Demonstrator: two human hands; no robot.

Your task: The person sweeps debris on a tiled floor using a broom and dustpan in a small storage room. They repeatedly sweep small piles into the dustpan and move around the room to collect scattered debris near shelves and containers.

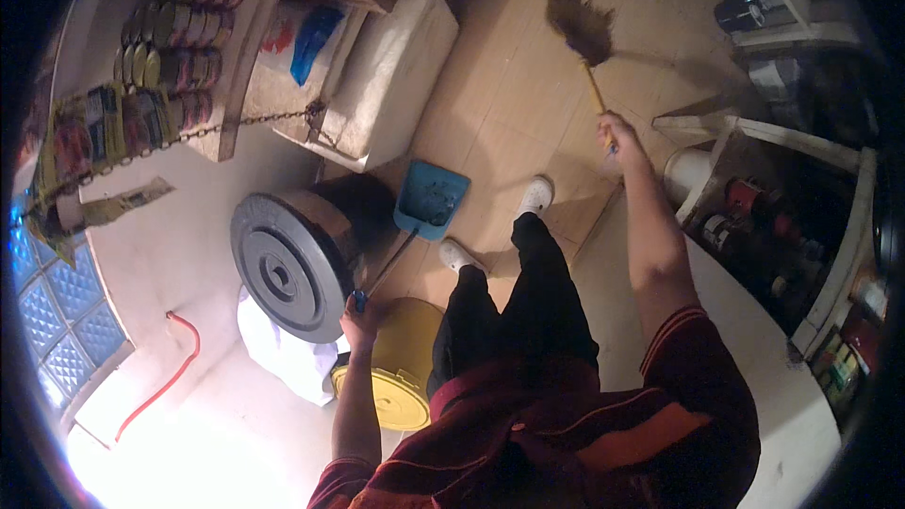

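My right hand [615, 139] grips the yellow handle of a brown bristle broom [577, 24], whose head rests on the tiled floor ahead of me. My left hand [359, 319] is closed on the long thin handle of a teal dustpan [436, 190], which sits on the floor just in front of my white shoes and holds some dark debris. Beside that handle stand a dark grey lidded bin [287, 264] and a yellow lidded bucket [386, 386].
Shelves of cans [179, 28] and a whitish box [386, 66] line the left, with a hanging chain [236, 121] and a red hose [193, 349]. A low white frame shelf [712, 165] holding containers stands right, near a wooden tile floor [500, 75] stretching ahead.
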